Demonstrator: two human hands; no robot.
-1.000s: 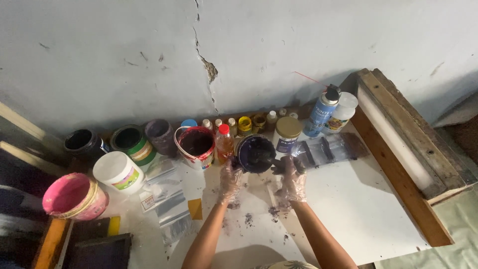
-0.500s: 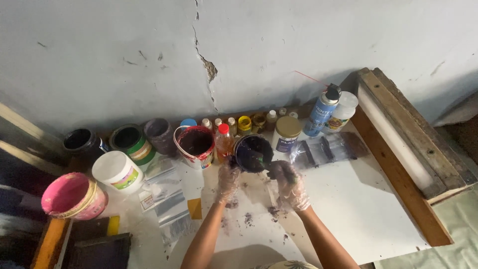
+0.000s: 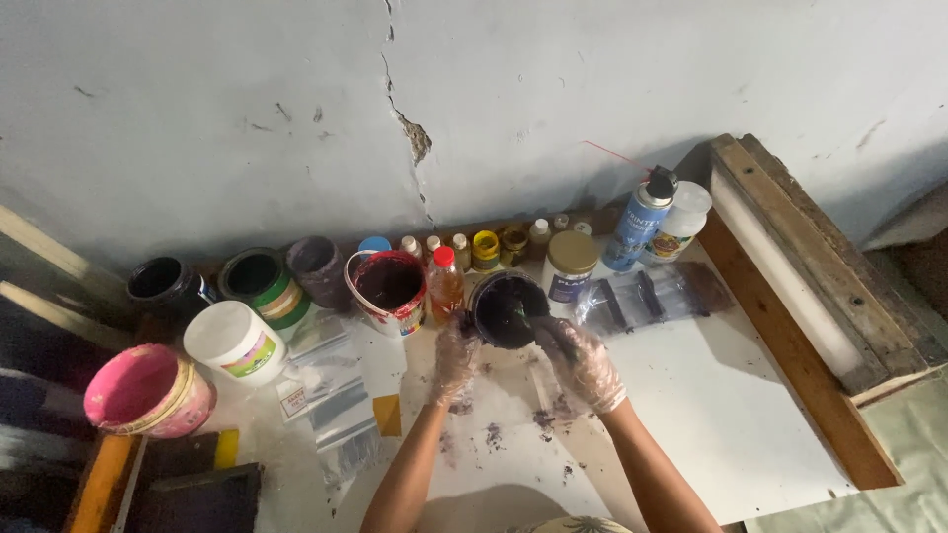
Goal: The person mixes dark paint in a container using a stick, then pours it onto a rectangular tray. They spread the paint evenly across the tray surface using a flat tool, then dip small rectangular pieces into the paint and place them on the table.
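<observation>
Both my hands wear thin clear plastic gloves smeared with dark paint. My left hand [image 3: 455,359] rests against the left side of a small open tub of black paint [image 3: 506,308] at the back of the white table [image 3: 711,415]. My right hand [image 3: 583,363] is closed on a dark stirring tool [image 3: 540,329] that reaches into the tub. A red-rimmed tub of dark red paint [image 3: 387,289] and a small orange bottle with a red cap [image 3: 445,284] stand just left of the black tub.
Along the cracked wall stand several paint tubs, small bottles, a gold-lidded jar [image 3: 571,265] and a blue spray can [image 3: 639,219]. A pink bucket [image 3: 148,390] and white tub [image 3: 235,342] sit at the left. Clear plastic bags [image 3: 336,395] lie nearby. A wooden frame [image 3: 800,286] leans at the right.
My right hand has moved up from the table to the black tub and now has the stirring tool in it. My left hand has stayed beside the tub.
</observation>
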